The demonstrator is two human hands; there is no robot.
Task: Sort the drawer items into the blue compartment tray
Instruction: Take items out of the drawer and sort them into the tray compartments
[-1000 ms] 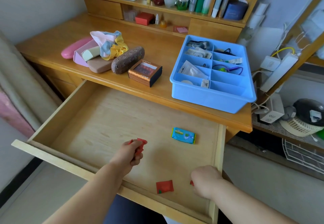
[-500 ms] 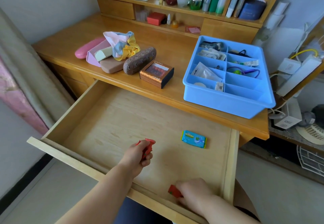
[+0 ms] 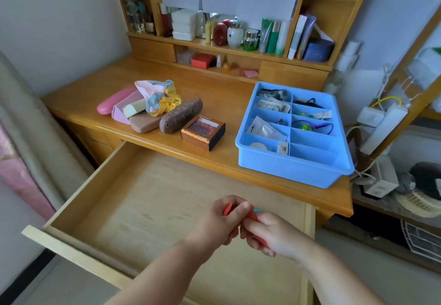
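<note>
Hands: left hand point(image 3: 219, 221) and right hand point(image 3: 269, 235) meet above the open drawer point(image 3: 133, 209), near its right side, knuckles almost touching.
Left hand: fingers curled round a red packet point(image 3: 228, 209), whose edge shows between fingers and thumb.
Right hand: fingers pinched on another red packet point(image 3: 253, 216); more red shows under the palm.
Blue-green sliver: a thin strip of colour point(image 3: 257, 210) peeks out just behind the right hand on the drawer floor; what it is cannot be told.
Drawer: pulled fully out below the worktop's front edge, its pale wooden floor showing.
Blue compartment tray point(image 3: 286, 168): stands at the worktop's point(image 3: 214, 94) right front corner, overhanging the edge slightly. Its far and middle cells hold small packets, cords and a purple loop; the near right cells show only blue floor.
Other things on the worktop: a brown gift box point(image 3: 202, 131) near the front edge, and left of it a dotted brown case point(image 3: 181, 118), a tan case, a pink case and bunched cloth.
</note>
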